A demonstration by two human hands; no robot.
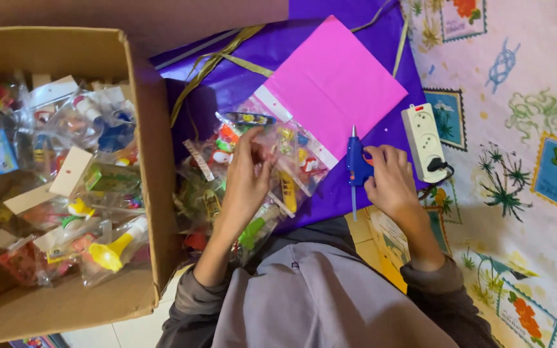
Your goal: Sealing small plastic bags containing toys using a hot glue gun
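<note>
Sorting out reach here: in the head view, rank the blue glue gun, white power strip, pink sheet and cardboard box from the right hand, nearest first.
From the right hand:
1. Blue glue gun, held in it.
2. White power strip, just beyond the fingers.
3. Pink sheet, above and leftward.
4. Cardboard box, far left.

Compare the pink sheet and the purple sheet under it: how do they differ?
The pink sheet is smaller and lies on top; the purple sheet is larger and spreads beneath it. The pink sheet looks flat, matte and plain; the purple sheet looks glossier and creased, with olive ribbon across it. Both lie by the clear toy packets that the left hand touches.
</note>
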